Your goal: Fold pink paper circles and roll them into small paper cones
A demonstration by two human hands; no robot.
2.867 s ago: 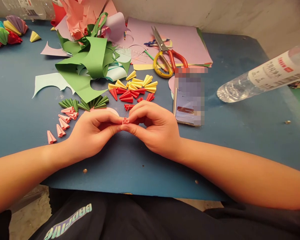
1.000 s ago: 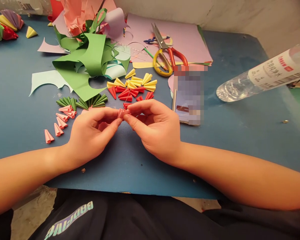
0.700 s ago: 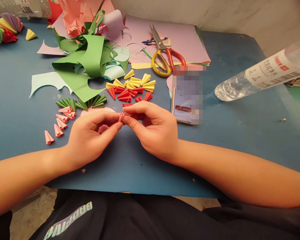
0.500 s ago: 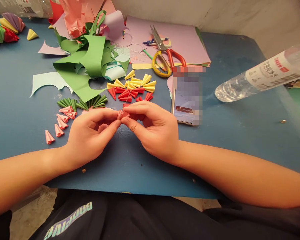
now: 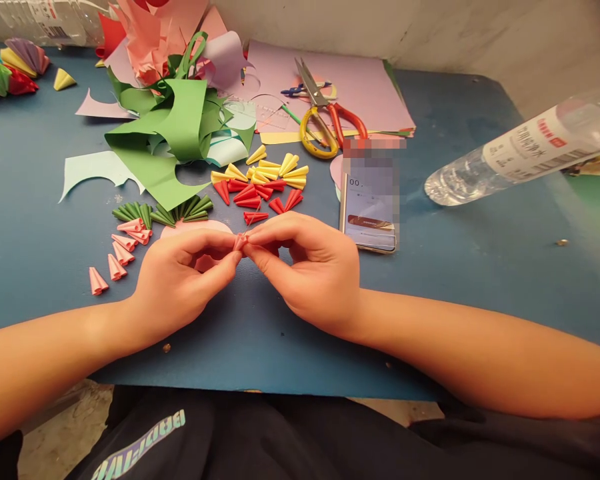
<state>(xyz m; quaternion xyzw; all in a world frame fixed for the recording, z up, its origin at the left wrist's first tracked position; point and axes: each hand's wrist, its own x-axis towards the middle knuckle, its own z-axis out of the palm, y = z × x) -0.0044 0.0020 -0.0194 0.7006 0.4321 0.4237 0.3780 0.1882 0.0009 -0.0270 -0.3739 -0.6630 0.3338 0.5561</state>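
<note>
Your left hand (image 5: 177,280) and right hand (image 5: 313,270) meet fingertip to fingertip above the near part of the blue desk (image 5: 290,360), pinched on a small pink paper piece (image 5: 239,241) between them. Your left forearm comes in from the left edge of the view, your right one from the lower right; both wrists angle inward, and the thumbs lie nearest your body. Just beyond your fingers are red paper cones (image 5: 247,197); pink paper cones (image 5: 123,251) lie left of your left hand.
</note>
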